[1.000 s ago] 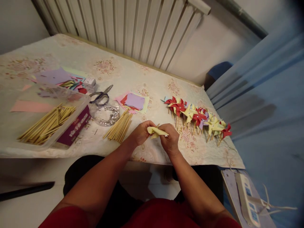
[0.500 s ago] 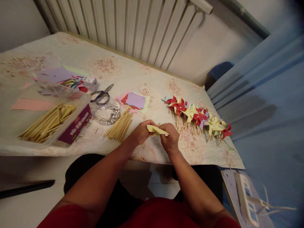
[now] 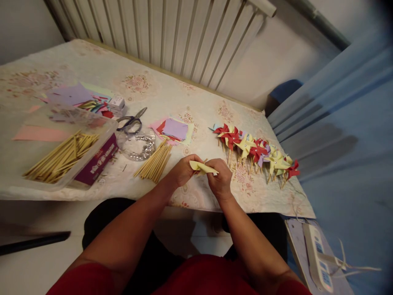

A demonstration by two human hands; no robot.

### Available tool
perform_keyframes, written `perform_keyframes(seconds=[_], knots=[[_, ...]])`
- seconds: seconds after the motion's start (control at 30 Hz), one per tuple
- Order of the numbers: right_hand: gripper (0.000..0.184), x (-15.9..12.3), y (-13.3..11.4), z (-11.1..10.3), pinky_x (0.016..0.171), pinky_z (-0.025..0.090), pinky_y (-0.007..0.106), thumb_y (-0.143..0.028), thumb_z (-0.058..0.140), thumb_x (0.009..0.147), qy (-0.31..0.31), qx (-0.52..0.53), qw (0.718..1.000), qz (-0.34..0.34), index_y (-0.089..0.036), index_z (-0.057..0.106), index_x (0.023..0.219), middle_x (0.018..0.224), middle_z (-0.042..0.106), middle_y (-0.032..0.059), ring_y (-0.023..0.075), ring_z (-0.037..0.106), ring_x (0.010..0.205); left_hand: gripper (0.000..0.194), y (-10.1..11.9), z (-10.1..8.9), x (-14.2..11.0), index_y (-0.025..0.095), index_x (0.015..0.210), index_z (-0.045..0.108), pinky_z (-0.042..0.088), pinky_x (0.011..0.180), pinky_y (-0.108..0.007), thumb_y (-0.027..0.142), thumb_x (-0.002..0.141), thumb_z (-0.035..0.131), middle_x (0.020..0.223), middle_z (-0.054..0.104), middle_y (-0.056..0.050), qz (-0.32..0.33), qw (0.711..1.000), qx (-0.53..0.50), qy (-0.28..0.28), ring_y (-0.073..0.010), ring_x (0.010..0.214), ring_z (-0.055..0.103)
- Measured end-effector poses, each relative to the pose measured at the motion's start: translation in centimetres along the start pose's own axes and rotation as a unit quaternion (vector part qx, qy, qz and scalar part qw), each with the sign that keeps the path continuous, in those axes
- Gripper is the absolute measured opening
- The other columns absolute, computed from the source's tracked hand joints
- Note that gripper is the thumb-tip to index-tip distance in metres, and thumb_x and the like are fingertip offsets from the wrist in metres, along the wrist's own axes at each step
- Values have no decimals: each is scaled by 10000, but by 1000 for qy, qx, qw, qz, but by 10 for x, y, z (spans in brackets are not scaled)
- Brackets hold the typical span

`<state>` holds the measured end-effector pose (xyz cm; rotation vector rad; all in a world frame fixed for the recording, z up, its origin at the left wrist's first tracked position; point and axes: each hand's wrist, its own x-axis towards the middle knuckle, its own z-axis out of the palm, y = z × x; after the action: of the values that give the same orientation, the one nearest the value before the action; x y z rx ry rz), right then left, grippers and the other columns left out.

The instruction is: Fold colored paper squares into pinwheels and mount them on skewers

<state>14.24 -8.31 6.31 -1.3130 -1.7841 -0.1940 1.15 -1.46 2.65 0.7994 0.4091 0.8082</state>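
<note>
Above the table's front edge, my left hand [image 3: 186, 169] and my right hand [image 3: 220, 177] are close together, both closed on one yellow paper pinwheel [image 3: 202, 167]. Its paper is curled, and a small bit of stick shows between the hands; my fingers hide the rest. To the left lies a fanned bundle of wooden sticks [image 3: 155, 162]. Behind it is a stack of coloured paper squares [image 3: 175, 129], purple on top. On the right, several finished pinwheels [image 3: 256, 151] in red, yellow and purple lie in a row.
Left of the sticks are a round clear dish [image 3: 137, 146] of shiny pins, scissors [image 3: 132, 122] and a clear plastic box [image 3: 69, 180] of sticks. Paper scraps [image 3: 95, 107] and a small white box [image 3: 117, 105] lie behind. A power strip [image 3: 318, 258] sits at lower right.
Almost nothing differs. Both hands keep their hold on the yellow pinwheel in nearly the same place, and the view has shifted very slightly.
</note>
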Motion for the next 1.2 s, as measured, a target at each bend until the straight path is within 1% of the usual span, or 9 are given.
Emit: perform_keyframes(seconds=[0.23, 0.43, 0.63, 0.97, 1.07, 1.13, 1.2], knots=[[124, -1, -1, 0, 722, 467, 350, -200, 542, 900, -5, -5, 1000, 17, -223, 631, 818, 775, 671, 32, 184, 622, 764, 272, 1, 2, -1, 146, 722, 604, 347, 541, -213, 268, 596, 811, 595, 562, 24, 5, 1000, 12, 0, -71, 543, 463], [123, -1, -1, -1, 714, 467, 345, -181, 541, 897, -1, -10, 1000, 11, -221, 627, 819, 774, 673, 33, 184, 620, 764, 265, 2, 3, -2, 141, 719, 593, 351, 548, -213, 248, 599, 804, 612, 568, 22, 5, 1000, 9, 0, -73, 559, 478], [127, 0, -2, -1, 721, 463, 345, -192, 535, 896, -7, -12, 1000, 18, -220, 625, 810, 778, 671, 32, 182, 616, 768, 301, 1, 2, -1, 147, 718, 584, 347, 545, -214, 290, 591, 816, 601, 550, 30, 2, 1000, 14, -5, -68, 548, 459], [124, -1, -4, -2, 711, 471, 341, -163, 541, 867, 1, -1, 1000, 30, -221, 625, 796, 766, 662, 29, 185, 614, 755, 266, 5, 5, -4, 148, 707, 586, 336, 542, -212, 228, 577, 803, 596, 543, 39, 4, 1000, 22, -4, -69, 549, 449], [113, 0, -7, -3, 709, 479, 326, -160, 562, 850, 6, 23, 998, 60, -219, 630, 781, 763, 662, 19, 177, 618, 744, 262, 4, 5, -4, 151, 700, 577, 337, 542, -213, 230, 581, 797, 587, 543, 41, -1, 1000, 8, 2, -75, 548, 461], [86, 0, -8, -3, 704, 482, 311, -183, 594, 840, 8, 46, 994, 101, -216, 634, 772, 763, 667, 12, 169, 623, 735, 263, 4, 5, -3, 150, 690, 574, 342, 545, -215, 217, 573, 798, 594, 551, 39, -4, 1000, 6, 7, -77, 551, 471], [58, 0, -6, -2, 688, 481, 294, -224, 631, 825, 8, 80, 984, 158, -210, 642, 770, 762, 674, 7, 161, 623, 720, 260, 4, 5, -3, 147, 688, 577, 359, 560, -219, 209, 569, 799, 601, 557, 38, -5, 1000, 4, 5, -83, 562, 489]])
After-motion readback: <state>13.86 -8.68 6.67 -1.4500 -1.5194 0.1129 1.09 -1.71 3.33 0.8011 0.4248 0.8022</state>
